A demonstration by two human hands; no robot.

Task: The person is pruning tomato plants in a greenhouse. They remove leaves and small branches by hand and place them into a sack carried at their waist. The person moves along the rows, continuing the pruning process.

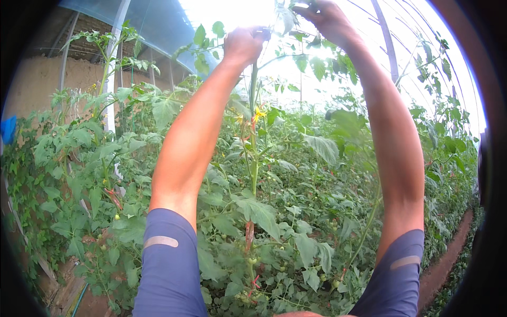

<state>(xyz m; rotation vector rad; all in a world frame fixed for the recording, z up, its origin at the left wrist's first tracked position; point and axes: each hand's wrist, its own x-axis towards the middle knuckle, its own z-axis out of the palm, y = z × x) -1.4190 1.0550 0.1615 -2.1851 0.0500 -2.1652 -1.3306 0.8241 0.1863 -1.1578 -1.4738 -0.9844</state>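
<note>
Both my arms reach up to the top of a tall tomato plant. My left hand (243, 44) is curled closed against the upper tomato stem (254, 85), with a small dark thing (262, 32) showing at its fingertips; glare blurs what that is. To the right, my right hand (326, 20) is raised beside the top leaves (286, 18), thumb towards them. The picture's upper edge cuts off part of this hand, so its grip is unclear. Below my hands the stem carries yellow flowers (259, 114), and lower down hang green tomatoes (252, 261).
Dense tomato plants (91, 138) surround me. Red ties (255, 282) mark some stems. A pale post (112, 75) rises on the left before an earthen wall (35, 79). Blue sheeting (158, 27) hangs overhead. A bare soil path (447, 263) runs along the right.
</note>
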